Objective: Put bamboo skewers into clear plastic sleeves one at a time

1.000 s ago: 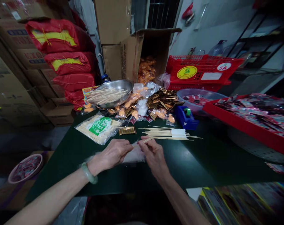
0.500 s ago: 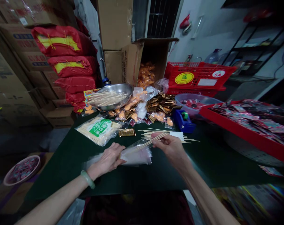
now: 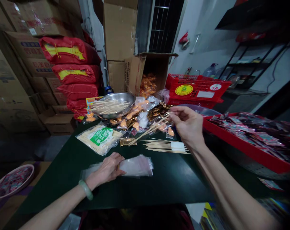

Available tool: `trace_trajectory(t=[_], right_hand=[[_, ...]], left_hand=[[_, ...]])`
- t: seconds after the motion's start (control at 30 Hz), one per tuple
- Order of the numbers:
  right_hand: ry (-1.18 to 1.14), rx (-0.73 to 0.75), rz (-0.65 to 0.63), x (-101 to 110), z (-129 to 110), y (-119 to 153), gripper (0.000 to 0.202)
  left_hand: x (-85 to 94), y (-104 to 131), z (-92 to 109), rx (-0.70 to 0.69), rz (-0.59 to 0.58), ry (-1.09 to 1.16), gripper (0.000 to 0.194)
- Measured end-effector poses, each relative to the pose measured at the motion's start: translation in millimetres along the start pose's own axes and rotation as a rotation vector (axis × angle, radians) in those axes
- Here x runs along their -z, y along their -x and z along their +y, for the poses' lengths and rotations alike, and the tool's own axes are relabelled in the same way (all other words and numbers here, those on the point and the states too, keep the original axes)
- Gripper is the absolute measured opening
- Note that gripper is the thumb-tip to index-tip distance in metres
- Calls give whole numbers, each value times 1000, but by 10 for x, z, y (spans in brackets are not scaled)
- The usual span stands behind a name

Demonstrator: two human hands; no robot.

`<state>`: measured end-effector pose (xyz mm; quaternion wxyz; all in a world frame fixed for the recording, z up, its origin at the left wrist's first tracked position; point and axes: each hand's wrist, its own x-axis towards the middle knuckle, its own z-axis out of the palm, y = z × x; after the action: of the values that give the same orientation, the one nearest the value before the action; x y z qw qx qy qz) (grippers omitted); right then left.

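My left hand (image 3: 108, 168), with a green bangle at the wrist, is closed on a stack of clear plastic bags (image 3: 137, 166) lying on the dark green table. Raised over the table, my right hand (image 3: 186, 123) pinches a few thin wooden sticks (image 3: 151, 129) that slant down to the left. Below them lie more loose sticks (image 3: 156, 145) with a white paper on them. A packet of sticks with a green label (image 3: 101, 136) rests beside a small gold packet (image 3: 128, 142). Behind is a metal bowl (image 3: 125, 110) holding sticks.
Orange and gold packets (image 3: 135, 126) are heaped at the table's back, before an open cardboard box (image 3: 135, 72) and a red basket (image 3: 195, 88). A red tray (image 3: 245, 151) of sachets stands right. Red sacks (image 3: 70, 52) are stacked left; a pink bowl (image 3: 31, 179) sits lower left.
My right hand has risen and moved away from the bags with the sticks, whose lower ends are now clear of the plastic. My left hand stays on the bags. The view has shifted slightly.
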<state>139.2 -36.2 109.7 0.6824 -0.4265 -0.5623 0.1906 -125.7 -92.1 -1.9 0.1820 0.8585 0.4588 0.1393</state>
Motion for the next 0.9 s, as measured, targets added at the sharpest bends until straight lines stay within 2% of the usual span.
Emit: trace_trajectory(t=[0.07,0.13,0.23,0.3,0.37,0.5,0.57,0.6,0.73,0.8,0.9], right_hand=[[53,65,-144,-71,-87,-100,15],[71,96,-269,-174,-187,-137,14],[62,132,-358,-345,-329,-108,13],[24,132,-414,-442,-398,-61,13],[-39,107,-474,-508,-435,-9,14],[-104,60,-574,-546,-418,73,18],[-25,119,-558,-531,-399,99,18],[46,188,-510,-518,-399,114,18],[327,553,-167,-458,-491,236,15],[402,665,-162,-440,-554,346,15],[565,732,-259,-441,-585,511,17]], left_hand=[[108,-103,45,14,86,83,40],[285,-255,166,35,241,250,39],[592,-495,453,-10,432,547,35],[741,-618,631,-69,451,740,36],[813,-692,735,-119,409,916,32],[802,-701,727,-103,405,1076,25],[786,-660,692,-47,428,1095,27],[782,-636,683,-18,428,1101,27],[783,-552,717,58,445,1083,27],[781,-526,760,34,458,1055,28],[770,-498,821,-69,479,988,24]])
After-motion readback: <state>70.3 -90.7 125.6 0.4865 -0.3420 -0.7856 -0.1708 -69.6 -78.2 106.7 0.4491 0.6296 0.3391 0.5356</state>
